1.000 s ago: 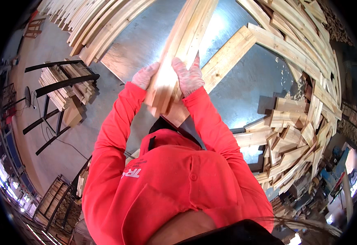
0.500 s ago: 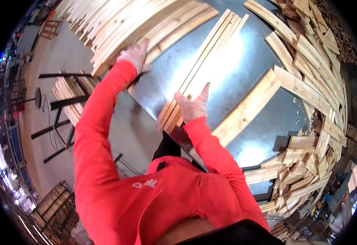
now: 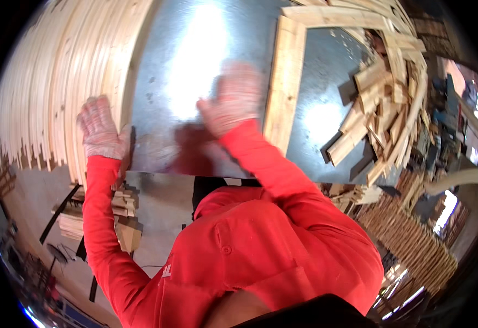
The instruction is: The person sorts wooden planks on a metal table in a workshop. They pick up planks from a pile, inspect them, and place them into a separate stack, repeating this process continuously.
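Observation:
A row of long pale wooden strips (image 3: 58,71) lies side by side on the left of the metal-topped table (image 3: 157,109). My left hand (image 3: 101,128), in a knit glove, rests on the strips near the row's right edge, fingers stretched out and thumb at the edge. To the right, my gloved right hand (image 3: 234,98) is over the bare metal, blurred by motion. Its fingers are extended and its thumb stands apart, with nothing held. A wide wooden board (image 3: 285,82) lies just right of that hand, apart from it.
Another board (image 3: 337,17) runs across the far end of the wide one. Short wooden offcuts (image 3: 383,98) are heaped at the table's right. Below the left edge, more wood pieces (image 3: 72,224) rest by a dark metal frame (image 3: 58,216). Stacked sticks (image 3: 408,240) stand lower right.
My right hand has let go of the few narrow strips, which no longer lie apart mid-table. My left hand now lies flat near the row's edge. The whole view has turned.

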Tool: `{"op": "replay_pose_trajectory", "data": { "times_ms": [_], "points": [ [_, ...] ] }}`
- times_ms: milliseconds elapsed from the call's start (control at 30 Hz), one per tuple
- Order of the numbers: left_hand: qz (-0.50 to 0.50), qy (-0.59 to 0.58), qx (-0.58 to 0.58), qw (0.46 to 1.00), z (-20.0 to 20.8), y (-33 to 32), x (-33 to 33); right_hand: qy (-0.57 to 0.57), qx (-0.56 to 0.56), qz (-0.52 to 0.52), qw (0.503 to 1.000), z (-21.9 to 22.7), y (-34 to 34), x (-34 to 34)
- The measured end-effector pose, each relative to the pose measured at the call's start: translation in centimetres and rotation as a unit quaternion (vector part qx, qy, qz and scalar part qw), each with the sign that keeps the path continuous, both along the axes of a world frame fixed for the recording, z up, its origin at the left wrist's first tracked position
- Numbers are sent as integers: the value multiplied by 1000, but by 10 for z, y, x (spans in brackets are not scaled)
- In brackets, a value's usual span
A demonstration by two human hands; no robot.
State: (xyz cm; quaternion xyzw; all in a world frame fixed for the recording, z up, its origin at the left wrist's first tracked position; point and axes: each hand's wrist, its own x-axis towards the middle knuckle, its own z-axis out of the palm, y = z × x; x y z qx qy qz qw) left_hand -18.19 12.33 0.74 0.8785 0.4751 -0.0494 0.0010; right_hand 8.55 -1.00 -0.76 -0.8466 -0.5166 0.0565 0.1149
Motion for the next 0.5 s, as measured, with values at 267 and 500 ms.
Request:
{"op": "replay_pose_trajectory", "data": {
  "times_ms": [267,500],
  "points": [
    [7,-269,-194,943,44,-108,121,319,80,-306,893,-13,-87,91],
    [158,-628,-315,694,29,-230,136,690,412,79,590,27,-31,47]
  ]
}}
